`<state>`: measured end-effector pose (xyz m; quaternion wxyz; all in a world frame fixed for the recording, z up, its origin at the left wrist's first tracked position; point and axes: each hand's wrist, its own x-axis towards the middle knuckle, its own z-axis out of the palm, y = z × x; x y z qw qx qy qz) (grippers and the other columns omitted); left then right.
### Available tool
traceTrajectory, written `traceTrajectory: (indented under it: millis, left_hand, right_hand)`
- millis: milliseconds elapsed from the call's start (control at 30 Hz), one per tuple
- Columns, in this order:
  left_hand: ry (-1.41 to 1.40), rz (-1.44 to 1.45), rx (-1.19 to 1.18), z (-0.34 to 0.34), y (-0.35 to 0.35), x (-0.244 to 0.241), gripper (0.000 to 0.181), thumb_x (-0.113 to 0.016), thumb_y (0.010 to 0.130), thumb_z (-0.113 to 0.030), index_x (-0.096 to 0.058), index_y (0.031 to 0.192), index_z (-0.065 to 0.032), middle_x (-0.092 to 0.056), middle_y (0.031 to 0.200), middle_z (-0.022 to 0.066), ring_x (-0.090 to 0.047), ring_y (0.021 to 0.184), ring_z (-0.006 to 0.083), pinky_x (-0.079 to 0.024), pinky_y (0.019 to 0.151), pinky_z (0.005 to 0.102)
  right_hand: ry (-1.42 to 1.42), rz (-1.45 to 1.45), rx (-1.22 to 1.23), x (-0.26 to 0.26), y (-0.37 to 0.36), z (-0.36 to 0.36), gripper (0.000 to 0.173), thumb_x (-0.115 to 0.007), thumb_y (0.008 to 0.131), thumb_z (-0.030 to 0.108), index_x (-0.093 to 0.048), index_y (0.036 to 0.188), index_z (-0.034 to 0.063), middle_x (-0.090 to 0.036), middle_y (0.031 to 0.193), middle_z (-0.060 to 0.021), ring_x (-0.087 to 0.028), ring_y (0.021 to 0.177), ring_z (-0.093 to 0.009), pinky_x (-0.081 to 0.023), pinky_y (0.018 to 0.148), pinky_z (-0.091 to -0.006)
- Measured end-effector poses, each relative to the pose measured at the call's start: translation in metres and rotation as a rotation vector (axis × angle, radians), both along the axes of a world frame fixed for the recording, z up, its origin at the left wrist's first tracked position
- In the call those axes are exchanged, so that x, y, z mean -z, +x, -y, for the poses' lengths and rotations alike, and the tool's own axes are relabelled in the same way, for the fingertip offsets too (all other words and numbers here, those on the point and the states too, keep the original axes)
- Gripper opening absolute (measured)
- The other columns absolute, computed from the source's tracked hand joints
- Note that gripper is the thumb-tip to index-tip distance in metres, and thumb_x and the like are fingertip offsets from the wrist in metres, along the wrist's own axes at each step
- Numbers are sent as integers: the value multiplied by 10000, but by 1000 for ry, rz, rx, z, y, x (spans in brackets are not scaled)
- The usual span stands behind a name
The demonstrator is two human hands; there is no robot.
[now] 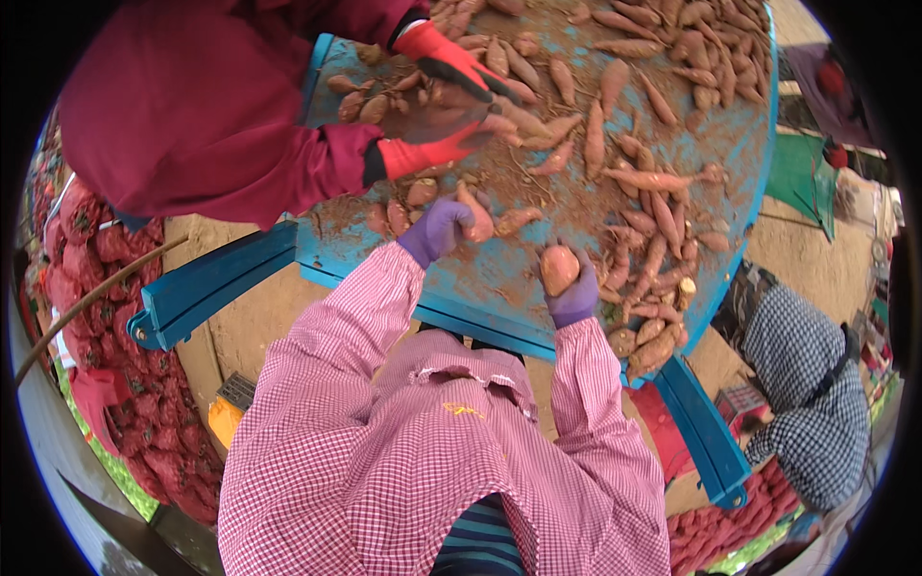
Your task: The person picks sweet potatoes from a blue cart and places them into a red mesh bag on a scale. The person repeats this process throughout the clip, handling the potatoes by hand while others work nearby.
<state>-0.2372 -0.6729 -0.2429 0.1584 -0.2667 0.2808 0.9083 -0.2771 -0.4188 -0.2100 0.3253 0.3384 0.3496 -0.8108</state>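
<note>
Both my hands wear purple gloves and are above the near part of a blue sorting table strewn with soil. My left hand grips a sweet potato with a pointed upper end. In my right hand is a rounder sweet potato, its pale red skin facing up. Just right of my left hand lies a slim sweet potato. A heap of sweet potatoes lies to the right of my right hand, some with broken ends.
A co-worker's red-gloved hands, one blurred, work among sweet potatoes at the far left. More sweet potatoes are piled at the far right. Filled red mesh sacks line the left side. Another person in a checked garment is at the right.
</note>
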Motion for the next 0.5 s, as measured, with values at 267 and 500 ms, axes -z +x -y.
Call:
traceTrajectory:
  millis: [267,500]
  left_hand:
    - [-35,66,244,-98,27,-59,476,-615,876,-400,-506,1176,-46,-577,1015,83,-585,768,160,-488,668,288]
    - [140,221,328,-102,45,-56,555,-646,858,-342,-414,1292,-86,-553,1110,80,-583,887,181,-507,656,328]
  right_hand:
    - [311,-528,-318,-23,9,5,407,-387,975,213,-446,1302,-23,-537,1222,-147,-535,1121,-269,-426,970,-349]
    - [923,-1157,-1046,-57,26,-10,415,-504,902,109,-469,1310,36,-582,1114,-229,-569,1019,-385,-459,874,-397]
